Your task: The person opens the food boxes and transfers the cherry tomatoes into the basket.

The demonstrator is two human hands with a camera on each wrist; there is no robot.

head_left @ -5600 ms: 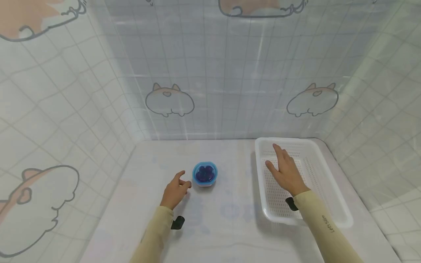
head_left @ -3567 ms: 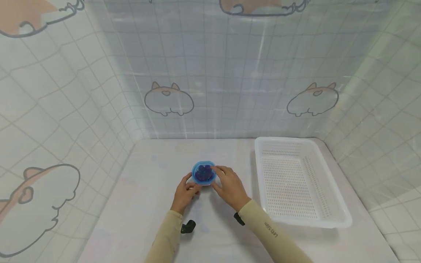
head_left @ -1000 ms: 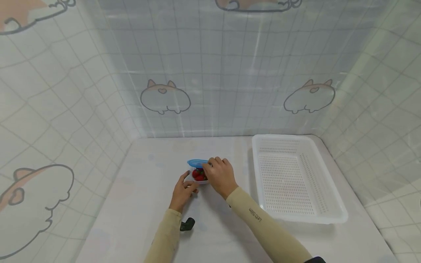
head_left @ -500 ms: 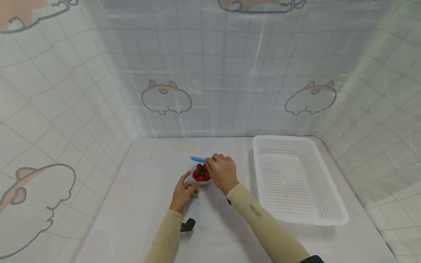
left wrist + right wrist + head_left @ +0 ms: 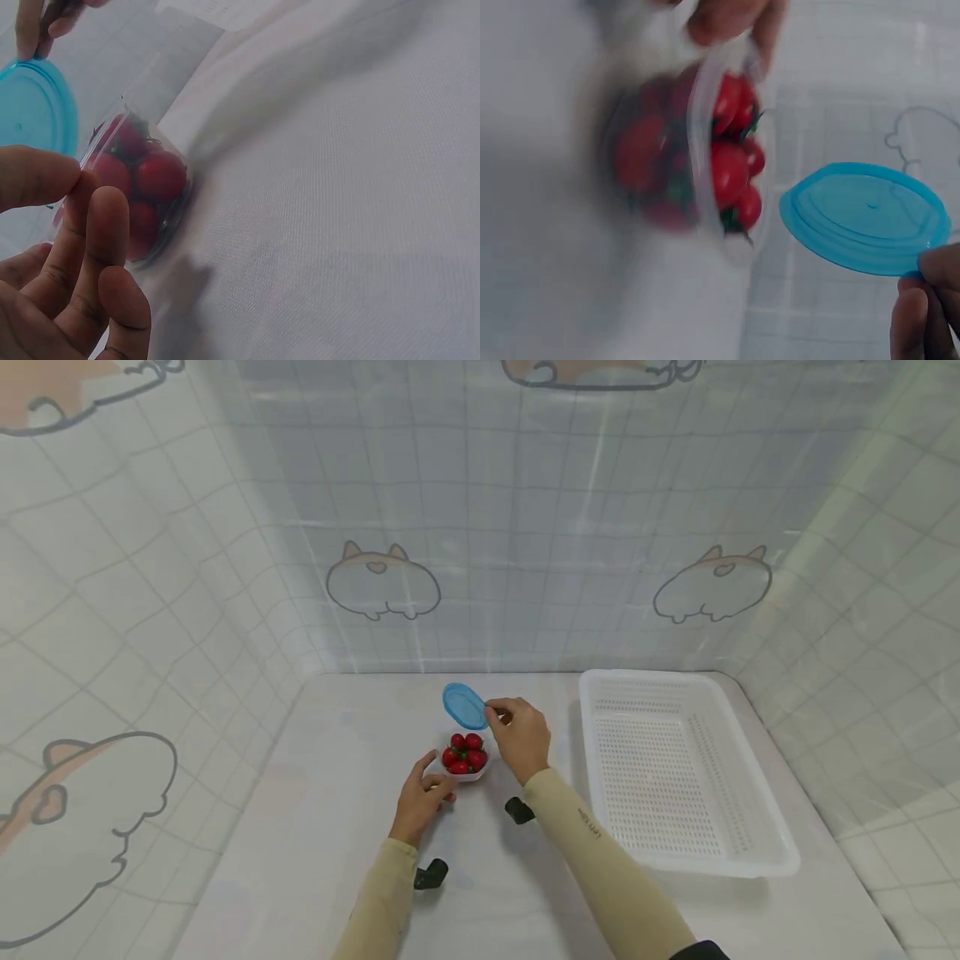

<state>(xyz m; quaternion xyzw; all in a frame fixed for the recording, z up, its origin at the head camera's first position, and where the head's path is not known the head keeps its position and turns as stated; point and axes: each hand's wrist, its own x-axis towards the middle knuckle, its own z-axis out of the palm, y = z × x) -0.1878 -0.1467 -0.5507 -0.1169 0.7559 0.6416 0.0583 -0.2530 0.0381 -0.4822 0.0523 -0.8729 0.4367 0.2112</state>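
Note:
A small clear plastic container [image 5: 471, 777] full of red cherry tomatoes [image 5: 464, 754] with green stems stands uncovered on the table. My left hand [image 5: 417, 799] holds it from the left and front, index finger along its side and thumb at the near rim; its other fingers [image 5: 107, 225] curl below. My right hand [image 5: 521, 735] pinches a translucent blue lid [image 5: 464, 706] by its edge between thumb and fingertips. The lid is tilted up in the air behind the container. In the right wrist view the lid [image 5: 866, 217] shows whole, apart from the container.
A white perforated plastic basket [image 5: 588, 760] stands at the right of the table, with nothing in it. Sheets with a grid and cartoon animals [image 5: 385, 583] wall in the back and both sides. A dark wrist-worn piece [image 5: 431, 874] hangs at each wrist.
The blue lid has come off the container and swung up and back in my right hand, uncovering the tomatoes. Earlier my right hand hung over the basket. My left hand has stayed at the container.

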